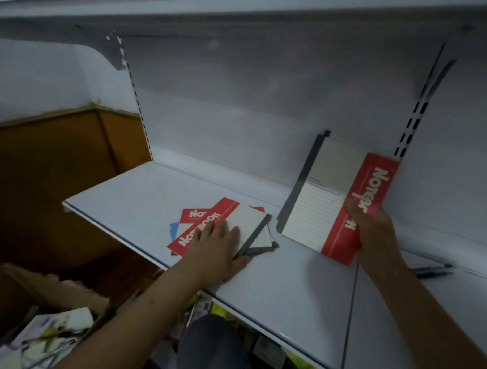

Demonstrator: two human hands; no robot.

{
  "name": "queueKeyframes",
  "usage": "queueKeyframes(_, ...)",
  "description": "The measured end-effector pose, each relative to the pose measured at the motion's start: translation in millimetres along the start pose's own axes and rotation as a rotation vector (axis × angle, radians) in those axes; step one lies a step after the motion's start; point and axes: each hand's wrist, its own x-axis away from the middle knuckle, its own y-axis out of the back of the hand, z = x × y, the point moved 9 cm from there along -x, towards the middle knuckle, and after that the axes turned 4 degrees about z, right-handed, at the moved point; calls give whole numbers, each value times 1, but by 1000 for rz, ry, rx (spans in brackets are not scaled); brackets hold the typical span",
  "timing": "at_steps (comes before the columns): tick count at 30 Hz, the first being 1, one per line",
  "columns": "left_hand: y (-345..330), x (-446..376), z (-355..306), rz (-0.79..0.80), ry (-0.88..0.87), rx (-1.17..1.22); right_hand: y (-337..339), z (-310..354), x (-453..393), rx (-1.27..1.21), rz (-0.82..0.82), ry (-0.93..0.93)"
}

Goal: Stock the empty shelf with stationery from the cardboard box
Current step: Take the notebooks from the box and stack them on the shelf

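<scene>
Several notebooks (221,227) already lie in a loose, fanned pile near the middle of the white shelf (126,196), so stocking is judged to be under way but far from finished. The left hand (218,244) rests flat on the top of this pile, fingers (227,228) straight and slightly apart, pressing rather than gripping. The right hand (373,233) holds 1 more red-and-white notebook (333,198) upright to the right of the pile, fingers clamped on its red edge; whether its lower edge touches the shelf cannot be told. At far right, dark pens (432,269) lie on the shelf. Most of the shelf surface remains bare, and the pile is untidy, so squaring and further placing appear to be left. The cardboard box (26,287), at near left below the shelf, contains more papers and items. The shelf is smooth white metal with a pale back panel (239,101) and slotted uprights (413,124); a brown panel (58,164) stands at left. Lighting is dim.
</scene>
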Motion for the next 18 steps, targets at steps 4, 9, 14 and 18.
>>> queueKeyframes(4,12,-6,19,65,-74,-198,-3,-5,4,-47,39,-58)
queueKeyframes(9,31,-2,7,46,-244,-425,-16,-20,10,-26,93,-165)
queueKeyframes(14,40,-2,-3,-66,-384,-622,-26,-21,14,54,161,-208)
queueKeyframes(18,38,28,2,-241,-642,-471,-35,-28,18,112,226,-336)
